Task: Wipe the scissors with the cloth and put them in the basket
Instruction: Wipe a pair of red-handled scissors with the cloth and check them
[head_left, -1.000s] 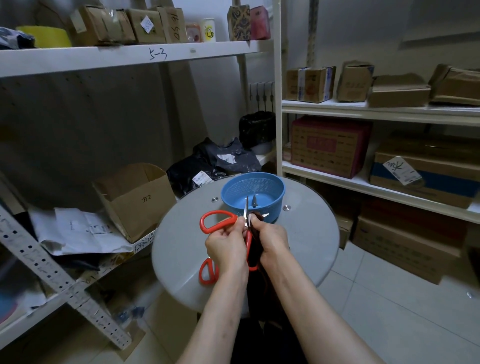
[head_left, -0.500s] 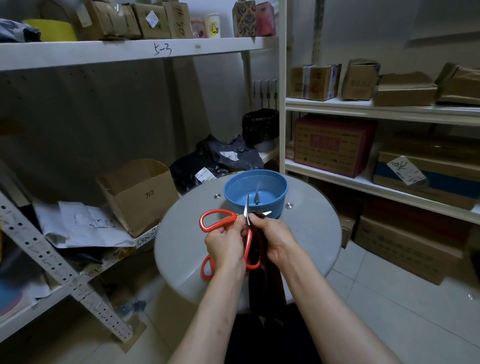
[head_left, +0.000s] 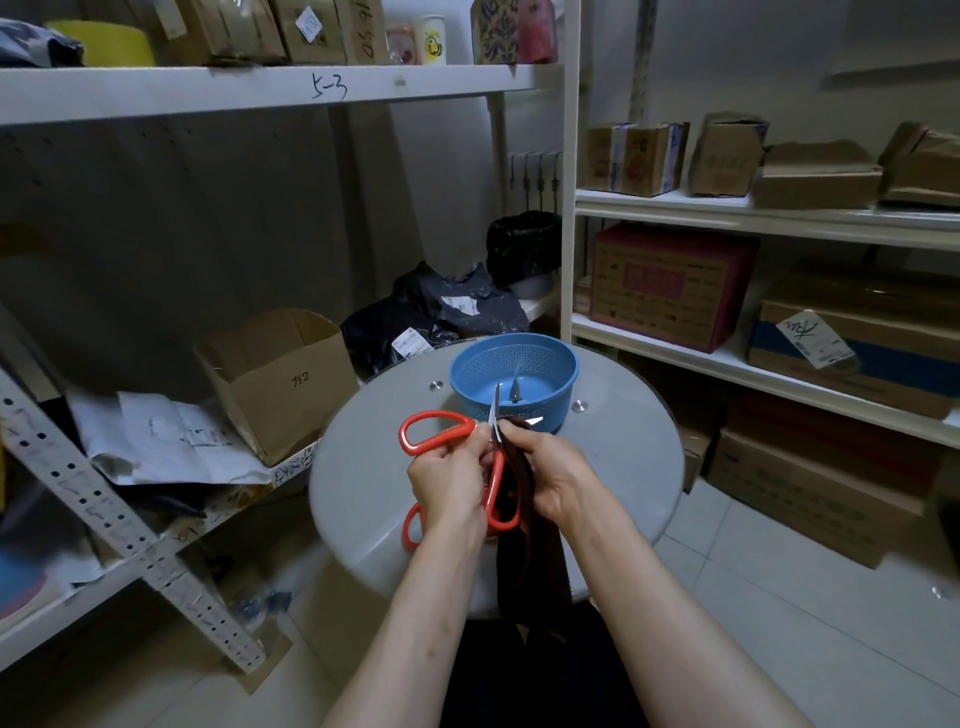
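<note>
The scissors (head_left: 497, 478), blades apart, hang over the round grey tabletop (head_left: 363, 493) just short of the blue basket (head_left: 563, 364), the left hand (head_left: 447, 483) with its grip curled round the red handles, the right hand (head_left: 550, 478) with its grip pinching a dark cloth (head_left: 524, 561) to one blade, amid white shelves (head_left: 260, 93) of boxes (head_left: 280, 379) above a tiled floor (head_left: 779, 597).

More cloth (head_left: 527, 561) visible below right hand (head_left: 553, 475).
</note>
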